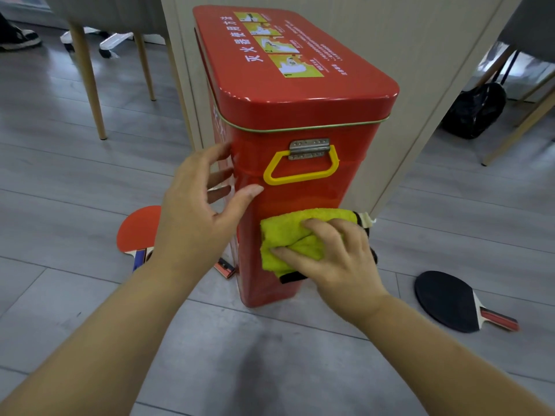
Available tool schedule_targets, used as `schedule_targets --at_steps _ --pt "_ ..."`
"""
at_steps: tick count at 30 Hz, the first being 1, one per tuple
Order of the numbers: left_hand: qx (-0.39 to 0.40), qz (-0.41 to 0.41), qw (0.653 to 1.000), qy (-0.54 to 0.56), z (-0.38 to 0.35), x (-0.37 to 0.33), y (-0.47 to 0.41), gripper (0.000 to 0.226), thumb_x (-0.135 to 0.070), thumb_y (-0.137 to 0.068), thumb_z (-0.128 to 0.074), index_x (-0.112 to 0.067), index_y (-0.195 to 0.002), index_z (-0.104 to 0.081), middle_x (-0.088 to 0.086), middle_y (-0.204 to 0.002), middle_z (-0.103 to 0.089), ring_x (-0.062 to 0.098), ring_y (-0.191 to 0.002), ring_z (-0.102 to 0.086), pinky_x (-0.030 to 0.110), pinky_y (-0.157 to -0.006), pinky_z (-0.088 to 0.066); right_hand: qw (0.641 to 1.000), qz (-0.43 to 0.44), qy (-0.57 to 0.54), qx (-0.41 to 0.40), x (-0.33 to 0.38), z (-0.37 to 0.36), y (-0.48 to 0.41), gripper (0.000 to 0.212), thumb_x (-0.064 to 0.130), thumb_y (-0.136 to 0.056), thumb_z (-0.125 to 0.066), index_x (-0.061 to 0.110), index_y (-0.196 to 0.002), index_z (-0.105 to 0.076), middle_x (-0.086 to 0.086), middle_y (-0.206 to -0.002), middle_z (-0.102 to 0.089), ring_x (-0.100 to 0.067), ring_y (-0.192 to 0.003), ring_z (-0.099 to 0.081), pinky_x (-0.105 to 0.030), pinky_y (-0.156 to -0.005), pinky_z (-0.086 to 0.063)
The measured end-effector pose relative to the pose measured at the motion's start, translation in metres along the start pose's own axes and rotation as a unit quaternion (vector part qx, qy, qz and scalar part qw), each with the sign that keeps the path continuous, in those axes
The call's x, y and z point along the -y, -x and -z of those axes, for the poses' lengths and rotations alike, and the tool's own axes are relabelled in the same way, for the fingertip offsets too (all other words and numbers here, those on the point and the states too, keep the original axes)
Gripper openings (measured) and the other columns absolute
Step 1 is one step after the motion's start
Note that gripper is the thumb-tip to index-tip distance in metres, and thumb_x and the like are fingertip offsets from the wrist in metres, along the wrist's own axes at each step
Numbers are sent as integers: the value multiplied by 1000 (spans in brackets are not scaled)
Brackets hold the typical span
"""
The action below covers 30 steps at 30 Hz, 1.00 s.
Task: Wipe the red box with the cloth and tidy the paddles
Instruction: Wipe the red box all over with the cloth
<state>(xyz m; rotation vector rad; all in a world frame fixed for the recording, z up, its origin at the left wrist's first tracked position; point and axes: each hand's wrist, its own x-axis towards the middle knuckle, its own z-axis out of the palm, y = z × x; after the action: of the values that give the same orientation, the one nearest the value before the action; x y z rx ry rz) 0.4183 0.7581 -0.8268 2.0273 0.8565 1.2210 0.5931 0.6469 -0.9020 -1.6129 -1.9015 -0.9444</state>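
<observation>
A tall red metal box (300,115) with a yellow handle (301,169) stands on the grey floor. My right hand (336,259) presses a folded yellow-green cloth (288,235) against the box's lower front face. My left hand (195,205) rests with spread fingers on the box's left front corner, holding nothing. A red paddle (138,229) lies on the floor left of the box, partly hidden behind my left wrist. A black paddle (450,301) with a red-striped handle lies on the floor to the right.
A beige partition panel (420,55) stands right behind the box. Wooden chair legs (87,82) are at the back left, and a black bag (474,112) sits at the back right. A small reddish item (225,268) lies by the box's left foot.
</observation>
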Motion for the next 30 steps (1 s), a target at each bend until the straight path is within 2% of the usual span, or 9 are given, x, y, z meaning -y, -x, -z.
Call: schedule_targets --at_steps 4,9,13,17,20,22,24,26,30 --pt "-5 31 999 17 -5 -1 5 56 -43 -82 -64 -30 -132 -43 -9 -129 -53 0 -114 -55 23 -88 -53 997 -80 11 -6 -15 2 14 53 3 -95 -33 43 -124 -50 -8 -122 -35 -34 -101 -39 -46 -90 -44" --pt "2 48 999 24 -10 -1 13 67 -38 -80 -64 -30 -141 -36 -13 -129 -49 -1 -119 -51 16 -94 -47 992 -121 -21 28 -5 -12 32 65 0 -77 -42 32 -134 -39 -14 -126 -27 -37 -103 -35 -47 -87 -47" --pt "1 62 997 49 -11 -1 15 70 -38 -76 -65 -37 -139 -34 -15 -128 -53 -6 -113 -54 6 -89 -44 983 -181 -35 8 21 -30 34 83 -7 -69 -47 27 -141 -23 -18 -126 -24 -38 -103 -33 -53 -84 -47" --pt "3 62 997 54 -12 2 15 73 -38 -75 -66 -33 -141 -36 -14 -129 -55 -7 -114 -53 5 -88 -44 971 -230 -59 -16 52 -45 28 65 4 -87 -34 31 -144 -20 -17 -124 -27 -39 -103 -34 -54 -82 -51" --pt "3 58 997 53 -12 6 15 72 -31 -77 -69 -32 -142 -36 -13 -129 -56 -9 -115 -52 3 -86 -43 983 -164 -80 -29 64 -48 22 39 21 -100 -37 30 -138 -37 -15 -119 -31 -37 -99 -36 -53 -82 -51" --pt "4 56 997 49 -12 6 15 72 -26 -79 -70 -32 -141 -35 -13 -128 -55 -12 -116 -49 1 -85 -42 994 -76 -66 -38 63 -52 21 44 22 -88 -63 32 -128 -47 -14 -117 -35 -32 -93 -39 -46 -78 -49" --pt "5 53 998 43 -11 7 15 72 -26 -79 -69 -31 -142 -34 -12 -129 -55 -12 -116 -49 1 -85 -42 998 -15 -58 -26 60 -57 23 54 33 -78 -76 37 -125 -50 -10 -117 -39 -30 -91 -42 -42 -74 -46" --pt "7 49 998 37 -11 8 15 72 -28 -79 -68 -31 -142 -34 -10 -132 -55 -7 -117 -52 2 -86 -42 998 3 -68 -18 57 -56 23 48 37 -79 -75 38 -122 -53 -8 -119 -43 -29 -90 -45 -40 -72 -44" --pt "6 39 999 29 -13 13 18 68 -30 -82 -66 -29 -142 -35 -9 -135 -52 -1 -120 -52 12 -92 -47 995 38 -83 -28 46 -46 23 15 23 -92 -58 30 -105 -62 -6 -117 -61 -27 -86 -55 -37 -69 -46"
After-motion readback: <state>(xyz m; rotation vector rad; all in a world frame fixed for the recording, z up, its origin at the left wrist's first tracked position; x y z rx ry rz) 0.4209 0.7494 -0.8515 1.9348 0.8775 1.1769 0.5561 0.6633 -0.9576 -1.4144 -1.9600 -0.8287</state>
